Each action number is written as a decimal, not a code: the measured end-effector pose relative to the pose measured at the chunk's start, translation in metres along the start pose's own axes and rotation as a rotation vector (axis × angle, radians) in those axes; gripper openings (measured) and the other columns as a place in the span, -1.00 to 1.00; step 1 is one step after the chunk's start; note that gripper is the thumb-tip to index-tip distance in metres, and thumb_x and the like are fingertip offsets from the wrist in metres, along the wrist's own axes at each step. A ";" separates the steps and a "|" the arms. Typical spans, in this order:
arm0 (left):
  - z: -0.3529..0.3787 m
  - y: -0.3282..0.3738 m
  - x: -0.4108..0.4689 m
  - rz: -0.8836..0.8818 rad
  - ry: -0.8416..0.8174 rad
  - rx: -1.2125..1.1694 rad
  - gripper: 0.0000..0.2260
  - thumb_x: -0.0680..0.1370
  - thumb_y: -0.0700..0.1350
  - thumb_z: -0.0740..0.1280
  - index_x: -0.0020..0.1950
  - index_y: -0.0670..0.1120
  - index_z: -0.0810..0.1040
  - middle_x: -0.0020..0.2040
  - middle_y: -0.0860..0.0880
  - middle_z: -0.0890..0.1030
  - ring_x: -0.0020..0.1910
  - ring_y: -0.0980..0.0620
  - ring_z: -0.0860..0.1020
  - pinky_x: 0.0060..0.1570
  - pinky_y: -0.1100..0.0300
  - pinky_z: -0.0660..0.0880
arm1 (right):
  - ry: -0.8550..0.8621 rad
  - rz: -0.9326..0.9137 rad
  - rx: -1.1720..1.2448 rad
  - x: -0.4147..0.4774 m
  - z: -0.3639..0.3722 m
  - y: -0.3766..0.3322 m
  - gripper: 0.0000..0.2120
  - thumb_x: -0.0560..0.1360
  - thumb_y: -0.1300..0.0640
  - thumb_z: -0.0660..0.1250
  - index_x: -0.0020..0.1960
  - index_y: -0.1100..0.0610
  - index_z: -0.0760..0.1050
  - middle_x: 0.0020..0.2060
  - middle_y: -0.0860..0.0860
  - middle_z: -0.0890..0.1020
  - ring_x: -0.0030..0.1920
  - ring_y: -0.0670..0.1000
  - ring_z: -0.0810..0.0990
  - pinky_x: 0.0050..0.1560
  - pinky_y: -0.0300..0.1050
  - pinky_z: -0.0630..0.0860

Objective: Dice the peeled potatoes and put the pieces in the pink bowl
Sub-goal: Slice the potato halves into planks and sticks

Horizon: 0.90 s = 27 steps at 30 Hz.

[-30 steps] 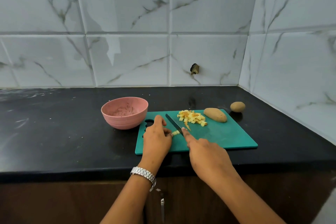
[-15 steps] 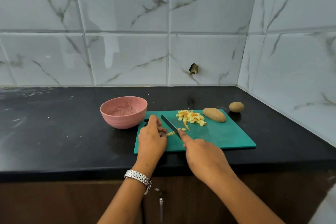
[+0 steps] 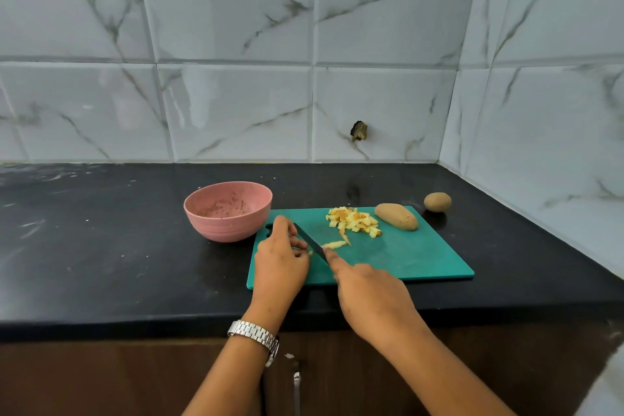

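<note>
You face a grey-veined marble wall, and below it a black counter fills the middle of your view. Take the green cutting board as the clock face. It lies flat near the counter's front edge. The pink bowl stands upright on the counter at 10 o'clock, just beside the board's left end, with brownish specks on its inside.

Your right hand comes in from 6 o'clock. Its fingers are wrapped round the handle of the knife, which is hidden inside your grip, and the forefinger lies along the back of the blade. Your left hand sits at 8 o'clock with a metal watch on the wrist. Its fingers are curled down onto a potato piece, and only a pale bit of that piece shows at the fingertips.

A long unpeeled potato lies on the board at 1 o'clock. A small round potato sits off the board at 2 o'clock. The diced pile rests at 12 o'clock, just beside the long potato. The dark blade slants toward 10 o'clock between your two hands, its edge on the board. A thin cut strip lies just right of the blade.
</note>
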State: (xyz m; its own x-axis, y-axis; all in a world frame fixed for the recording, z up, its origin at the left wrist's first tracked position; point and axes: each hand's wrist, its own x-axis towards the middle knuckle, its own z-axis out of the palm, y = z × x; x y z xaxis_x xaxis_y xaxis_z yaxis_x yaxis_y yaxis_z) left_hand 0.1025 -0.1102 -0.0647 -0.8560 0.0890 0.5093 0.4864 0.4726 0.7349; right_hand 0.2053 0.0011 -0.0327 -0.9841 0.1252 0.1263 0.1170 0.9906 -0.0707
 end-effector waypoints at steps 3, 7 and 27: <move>-0.002 0.001 0.003 -0.035 -0.053 0.001 -0.69 0.43 -0.29 0.43 -0.06 -0.02 0.33 -0.18 0.02 0.60 -0.19 0.12 0.60 -0.13 0.24 0.56 | 0.038 0.029 0.107 0.001 0.000 0.010 -0.44 0.70 0.09 0.02 0.60 -0.18 -0.14 -0.16 -0.06 0.42 -0.25 -0.06 0.43 -0.29 -0.12 0.38; -0.007 0.004 0.021 -0.082 -0.187 0.036 -0.68 0.40 -0.29 0.45 -0.07 -0.04 0.35 -0.21 0.05 0.60 -0.15 0.09 0.59 -0.07 0.18 0.54 | 0.041 0.076 0.232 0.003 -0.006 0.030 -0.52 0.71 -0.02 -0.05 0.58 -0.22 -0.07 -0.13 -0.05 0.49 -0.23 -0.08 0.49 -0.23 -0.12 0.46; -0.014 0.005 0.053 0.005 -0.194 0.185 -0.77 0.45 -0.34 0.35 -0.06 -0.04 0.46 -0.11 0.09 0.59 -0.10 0.08 0.56 -0.04 0.20 0.47 | -0.061 -0.076 0.362 -0.004 -0.015 0.061 -0.54 0.69 -0.04 0.08 0.52 -0.37 0.06 -0.01 -0.14 0.58 -0.29 -0.12 0.49 -0.31 -0.20 0.43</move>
State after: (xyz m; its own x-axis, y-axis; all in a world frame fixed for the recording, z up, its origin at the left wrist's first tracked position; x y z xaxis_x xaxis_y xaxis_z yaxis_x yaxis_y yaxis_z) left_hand 0.0621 -0.1151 -0.0280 -0.8799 0.2494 0.4044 0.4656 0.6223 0.6293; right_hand 0.2184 0.0619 -0.0223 -0.9956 0.0376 0.0864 -0.0011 0.9120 -0.4101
